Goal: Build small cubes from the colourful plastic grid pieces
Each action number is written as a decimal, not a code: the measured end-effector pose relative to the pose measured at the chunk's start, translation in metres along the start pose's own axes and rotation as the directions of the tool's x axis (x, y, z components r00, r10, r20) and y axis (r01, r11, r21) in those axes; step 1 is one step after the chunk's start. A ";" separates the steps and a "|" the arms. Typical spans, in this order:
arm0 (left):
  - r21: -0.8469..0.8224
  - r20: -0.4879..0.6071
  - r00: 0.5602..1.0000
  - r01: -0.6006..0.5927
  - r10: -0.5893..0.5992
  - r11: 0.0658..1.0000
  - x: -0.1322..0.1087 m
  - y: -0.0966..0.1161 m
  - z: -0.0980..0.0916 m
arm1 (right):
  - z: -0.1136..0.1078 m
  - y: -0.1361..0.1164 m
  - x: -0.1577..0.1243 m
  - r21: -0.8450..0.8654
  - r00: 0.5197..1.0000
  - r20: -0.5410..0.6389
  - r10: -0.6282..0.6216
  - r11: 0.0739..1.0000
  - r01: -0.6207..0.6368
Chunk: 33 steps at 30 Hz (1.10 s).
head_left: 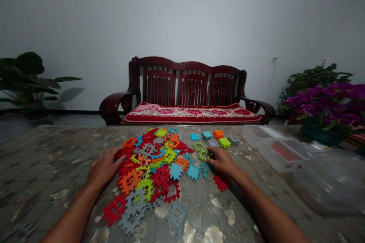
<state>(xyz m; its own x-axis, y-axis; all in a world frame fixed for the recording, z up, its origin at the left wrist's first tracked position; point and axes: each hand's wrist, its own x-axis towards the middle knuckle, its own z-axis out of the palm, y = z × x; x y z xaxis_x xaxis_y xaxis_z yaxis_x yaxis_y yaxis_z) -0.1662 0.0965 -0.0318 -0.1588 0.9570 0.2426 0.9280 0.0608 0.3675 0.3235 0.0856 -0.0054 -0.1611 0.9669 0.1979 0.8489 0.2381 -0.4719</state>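
A heap of interlocking plastic building tiles (161, 174) in red, orange, green, blue and grey spreads over the table. At its left edge rests my left hand (105, 165), thumb and fingers apart, with the fingertips against red tiles. On the right side of the heap, my right hand (224, 162) has thumb and forefinger closed on the edge of a lime-green frame tile (203, 155). Another green frame tile (199, 147) lies just beyond it. Under the right wrist is a partly covered red tile (221, 183). Blue tiles (193, 172) lie left of that hand.
Small sorted stacks, including an orange stack (218, 134) and a green stack (224, 143), stand beyond my right hand. Clear plastic boxes (281, 155) and a transparent lid (333, 178) occupy the right side. Purple flowers (330, 100) stand behind them. A wooden bench (192, 83) faces the table (54, 159).
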 end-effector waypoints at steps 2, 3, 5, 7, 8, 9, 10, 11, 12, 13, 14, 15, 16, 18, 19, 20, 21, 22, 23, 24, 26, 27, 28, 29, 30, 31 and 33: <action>0.005 0.006 1.000 0.013 -0.013 1.000 0.000 0.001 0.000 | -0.001 -0.003 0.000 -0.027 0.999 0.031 0.022 0.999 -0.021; 0.006 0.005 1.000 0.018 -0.018 1.000 0.001 0.001 0.000 | -0.002 -0.006 -0.001 -0.044 0.998 0.044 0.036 0.998 -0.034; 0.002 -0.004 1.000 0.020 -0.020 1.000 0.001 0.001 0.000 | -0.005 -0.012 -0.002 -0.082 0.996 0.059 0.066 0.995 -0.061; -0.004 -0.016 1.000 0.019 -0.019 1.000 0.001 0.001 0.000 | -0.007 -0.021 -0.004 -0.118 0.994 0.062 0.093 0.989 -0.085; -0.005 -0.020 1.000 0.021 -0.021 1.000 0.001 0.000 0.000 | -0.009 -0.025 -0.004 -0.137 0.992 0.066 0.106 0.986 -0.096; -0.007 -0.020 1.000 0.023 -0.023 1.000 0.001 0.000 0.000 | -0.010 -0.030 -0.005 -0.157 0.990 0.072 0.119 0.982 -0.106; -0.010 -0.018 1.000 0.025 -0.025 1.000 0.000 0.000 0.000 | -0.011 -0.034 -0.006 -0.179 0.988 0.078 0.130 0.977 -0.114; -0.012 -0.016 0.999 0.028 -0.028 1.000 0.000 0.000 0.000 | -0.012 -0.038 -0.007 -0.203 0.987 0.085 0.138 0.972 -0.118; -0.014 -0.014 0.999 0.030 -0.030 0.999 0.000 0.001 0.000 | -0.013 -0.042 -0.008 -0.228 0.985 0.092 0.145 0.966 -0.121; -0.017 -0.012 0.999 0.030 -0.031 0.999 0.000 0.001 0.000 | -0.014 -0.045 -0.009 -0.253 0.983 0.097 0.153 0.960 -0.124; -0.021 -0.012 0.999 0.030 -0.030 0.999 0.000 0.001 0.000 | -0.015 -0.048 -0.010 -0.276 0.981 0.101 0.162 0.952 -0.129; -0.023 -0.011 0.999 0.030 -0.030 0.999 0.001 0.000 0.000 | -0.016 -0.050 -0.010 -0.297 0.979 0.105 0.173 0.945 -0.135; -0.024 -0.008 0.999 0.031 -0.031 0.999 0.001 0.000 0.000 | -0.017 -0.051 -0.011 -0.315 0.977 0.110 0.183 0.939 -0.140; -0.026 -0.007 0.999 0.034 -0.034 0.999 0.002 -0.001 0.001 | -0.019 -0.051 -0.012 -0.344 0.972 0.127 0.195 0.928 -0.142; -0.026 -0.010 0.999 0.034 -0.034 0.999 0.002 -0.001 0.001 | -0.020 -0.050 -0.012 -0.354 0.971 0.140 0.195 0.926 -0.135; -0.025 -0.013 0.999 0.033 -0.033 0.999 0.002 -0.001 0.001 | -0.022 -0.048 -0.011 -0.361 0.969 0.156 0.193 0.924 -0.126; -0.026 -0.014 0.999 0.030 -0.031 0.999 0.003 -0.002 0.001 | -0.023 -0.046 -0.011 -0.366 0.966 0.174 0.191 0.923 -0.116; -0.027 -0.012 1.000 0.028 -0.029 0.999 0.003 -0.002 0.001 | -0.025 -0.043 -0.010 -0.368 0.963 0.193 0.189 0.924 -0.107; -0.027 -0.007 1.000 0.026 -0.026 0.999 0.002 -0.002 0.001 | -0.027 -0.040 -0.010 -0.366 0.960 0.209 0.185 0.925 -0.098; -0.027 -0.004 1.000 0.024 -0.024 0.999 0.002 -0.001 0.001 | -0.028 -0.037 -0.009 -0.361 0.958 0.222 0.178 0.928 -0.089; -0.027 -0.012 1.000 0.023 -0.023 0.999 0.002 -0.001 0.001 | -0.031 -0.033 -0.008 -0.345 0.959 0.236 0.160 0.936 -0.072; -0.027 -0.020 1.000 0.024 -0.024 0.999 0.002 -0.001 0.001 | -0.031 -0.031 -0.008 -0.334 0.960 0.235 0.150 0.940 -0.065; -0.029 -0.027 0.999 0.026 -0.026 0.999 0.002 -0.001 0.001 | -0.032 -0.029 -0.007 -0.324 0.963 0.231 0.141 0.944 -0.060; -0.032 -0.030 0.999 0.026 -0.027 0.999 0.001 -0.001 0.001 | -0.031 -0.028 -0.007 -0.315 0.965 0.226 0.132 0.947 -0.056; -0.036 -0.031 0.999 0.025 -0.026 0.999 0.002 -0.001 0.001 | -0.031 -0.027 -0.007 -0.308 0.968 0.219 0.126 0.950 -0.053; -0.041 -0.031 0.999 0.021 -0.022 0.999 0.002 -0.001 0.001 | -0.030 -0.026 -0.007 -0.304 0.970 0.211 0.120 0.951 -0.051; -0.045 -0.032 0.999 0.018 -0.019 0.999 0.002 -0.001 0.001 | -0.027 -0.025 -0.008 -0.302 0.976 0.189 0.112 0.952 -0.051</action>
<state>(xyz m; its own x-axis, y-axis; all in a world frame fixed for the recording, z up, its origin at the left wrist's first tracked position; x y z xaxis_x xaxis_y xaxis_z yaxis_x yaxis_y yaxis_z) -0.1672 0.0986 -0.0330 -0.1871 0.9462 0.2641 0.9091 0.0650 0.4114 0.3171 0.0694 0.0276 -0.1571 0.9873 -0.0218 0.9683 0.1496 -0.2002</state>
